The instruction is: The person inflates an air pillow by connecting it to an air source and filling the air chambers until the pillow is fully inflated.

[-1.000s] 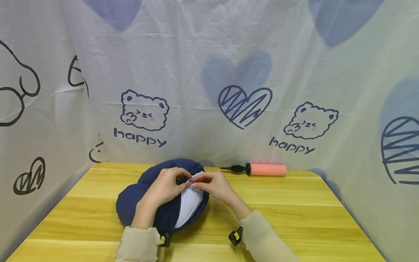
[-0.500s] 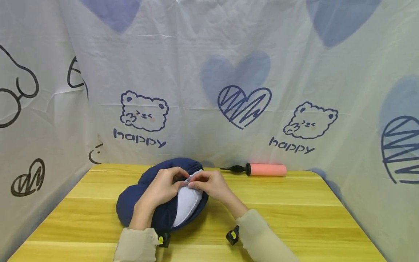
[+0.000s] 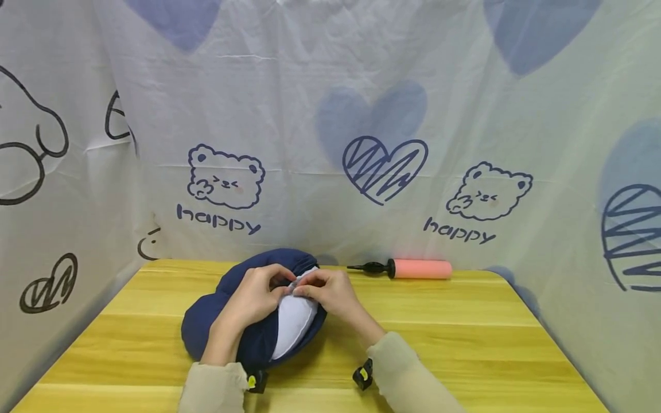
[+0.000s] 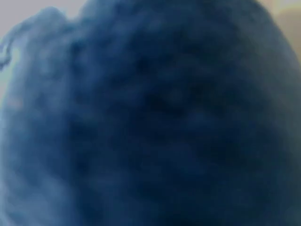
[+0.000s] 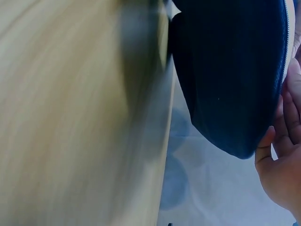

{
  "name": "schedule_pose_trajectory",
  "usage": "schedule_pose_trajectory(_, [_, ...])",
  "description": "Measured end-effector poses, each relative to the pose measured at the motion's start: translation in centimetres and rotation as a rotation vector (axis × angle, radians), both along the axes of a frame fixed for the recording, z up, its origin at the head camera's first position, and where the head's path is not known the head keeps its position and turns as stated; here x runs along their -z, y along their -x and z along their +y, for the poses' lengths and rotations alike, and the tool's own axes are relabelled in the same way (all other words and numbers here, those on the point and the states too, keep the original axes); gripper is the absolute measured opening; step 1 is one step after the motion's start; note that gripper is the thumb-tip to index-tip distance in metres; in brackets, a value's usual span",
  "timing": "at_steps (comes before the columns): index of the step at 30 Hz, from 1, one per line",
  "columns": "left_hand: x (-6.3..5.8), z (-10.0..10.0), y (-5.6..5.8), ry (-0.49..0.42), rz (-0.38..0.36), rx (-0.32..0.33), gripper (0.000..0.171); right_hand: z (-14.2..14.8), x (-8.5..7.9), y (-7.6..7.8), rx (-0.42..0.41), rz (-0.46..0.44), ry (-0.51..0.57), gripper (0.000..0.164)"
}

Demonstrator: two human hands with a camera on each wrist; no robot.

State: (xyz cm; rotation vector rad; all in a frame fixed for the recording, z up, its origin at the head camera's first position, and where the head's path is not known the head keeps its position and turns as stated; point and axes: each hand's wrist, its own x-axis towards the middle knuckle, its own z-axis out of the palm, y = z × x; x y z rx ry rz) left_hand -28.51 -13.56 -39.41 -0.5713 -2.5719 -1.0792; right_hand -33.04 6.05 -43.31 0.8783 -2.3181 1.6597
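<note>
A plump, lobed navy pillow (image 3: 198, 328) lies on the table, its cover open along one side. In that opening a white inner pillow (image 3: 295, 330) shows. My left hand (image 3: 254, 297) lies across the navy cover, with thumb and forefinger pinching the white fabric near the far end of the opening. Right beside it, my right hand (image 3: 331, 291) pinches the same white fabric, the fingertips of both hands almost meeting. A zipper edge (image 5: 287, 42) borders the cover in the right wrist view. Blurred navy cloth (image 4: 155, 117) fills most of the left wrist view.
Behind the pillow, a hand pump (image 3: 420, 269) with a pink barrel and black nozzle lies near the back edge of the wood-grain table (image 3: 465, 344). A printed white curtain (image 3: 310, 115) hangs behind and along the sides.
Both hands have shifted slightly left, still pinching the white fabric close together. The pillow has barely moved, and the pump lies in the same place.
</note>
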Motion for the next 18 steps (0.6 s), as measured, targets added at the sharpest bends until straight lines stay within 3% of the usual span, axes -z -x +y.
schedule_pose_trajectory(9, [0.0, -0.1, 0.0, 0.018, -0.051, -0.001, 0.018, 1.0, 0.7, -0.4, -0.018, 0.11, -0.059, 0.014])
schedule_pose_trajectory(18, [0.2, 0.0, 0.0, -0.005, -0.019, -0.045, 0.023, 2.2, 1.6, -1.3, -0.051, 0.439, -0.171, 0.03])
